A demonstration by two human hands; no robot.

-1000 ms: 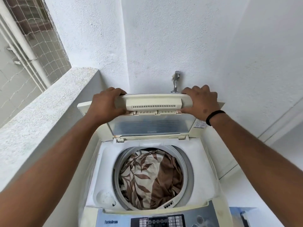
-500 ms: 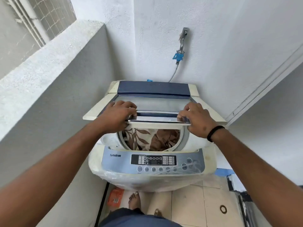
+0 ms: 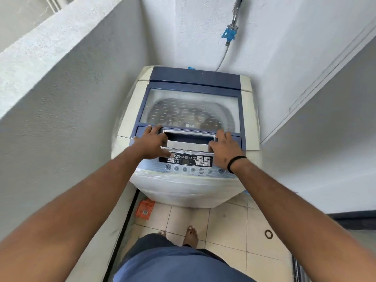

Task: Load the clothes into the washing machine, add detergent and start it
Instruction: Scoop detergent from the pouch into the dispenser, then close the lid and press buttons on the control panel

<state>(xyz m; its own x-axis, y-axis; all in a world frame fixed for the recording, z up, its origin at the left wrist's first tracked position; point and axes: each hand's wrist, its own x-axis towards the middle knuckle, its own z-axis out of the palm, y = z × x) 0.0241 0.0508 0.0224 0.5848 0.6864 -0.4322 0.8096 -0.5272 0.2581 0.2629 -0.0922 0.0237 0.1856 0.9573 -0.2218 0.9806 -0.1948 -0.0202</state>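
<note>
Fingers (image 3: 154,129) of both hands flat on the closed lid (image 3: 191,106), gripping nothing; clothes (image 3: 189,117) blurred beneath its window.

Head-worn wide view, looking steeply down, close over washing machine (image 3: 191,110)

The washing machine (image 3: 189,123) stood in a corner with its lid (image 3: 191,104) down. The left hand (image 3: 151,142) and right hand (image 3: 225,148) lay flat at either end of the lid handle (image 3: 188,140), above the control panel (image 3: 187,160). Clothes (image 3: 183,117) showed dimly through the window.
</note>
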